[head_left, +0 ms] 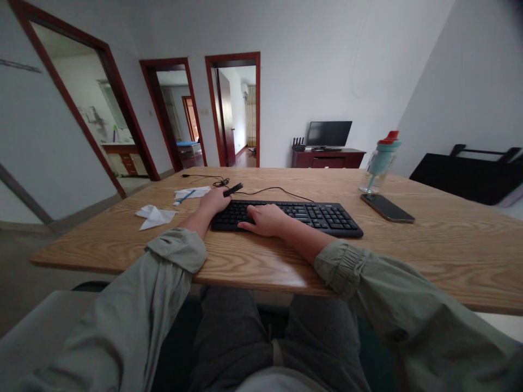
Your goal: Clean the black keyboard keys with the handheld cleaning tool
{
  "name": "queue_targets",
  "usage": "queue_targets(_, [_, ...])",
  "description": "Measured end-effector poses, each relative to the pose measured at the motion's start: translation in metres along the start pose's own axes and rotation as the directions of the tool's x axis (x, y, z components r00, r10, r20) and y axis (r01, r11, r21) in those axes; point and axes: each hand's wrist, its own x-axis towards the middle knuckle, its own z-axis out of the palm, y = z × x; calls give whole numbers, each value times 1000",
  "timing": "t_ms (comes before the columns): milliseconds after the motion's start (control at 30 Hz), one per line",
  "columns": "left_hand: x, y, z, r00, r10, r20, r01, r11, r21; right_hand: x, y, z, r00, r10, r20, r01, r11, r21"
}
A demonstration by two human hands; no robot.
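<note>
head view: left hand (214,201) grips a small black tool (232,189) at the keyboard (310,216) far-left corner, fingers closed on it. right hand (265,219) flat on left keys, fingers spread; keys beneath hidden. keyboard mid-tabletop (429,245), open room right up to phone (387,208) and bottle (379,163).

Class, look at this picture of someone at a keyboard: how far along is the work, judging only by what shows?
Done: the black keyboard lies flat on the wooden table, its cable trailing behind. In hand: the left hand grips a small dark tool over the keyboard's left end, while the right hand rests flat on the keys. Left: the crumpled tissues lie apart from the hands.
</note>
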Motion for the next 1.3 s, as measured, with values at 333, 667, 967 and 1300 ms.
queue_targets(333, [0,-1,-2,1000,15,13,-14,1000,-13,0,-4,3,997,49,-61,-49,999,13])
queue_targets(667, [-3,-1,-4,1000,-2,17,2,999,-50,-9,1,-1,981,-169,-95,165,985,-51])
queue_targets(967, [-4,-5,-4,1000,18,23,-17,998,-66,-13,4,-5,985,-168,-45,164,983,-79])
queue_targets(1300, [0,-8,-1,1000,7,23,-5,997,-79,-6,1,-5,994,-104,-45,106,993,52])
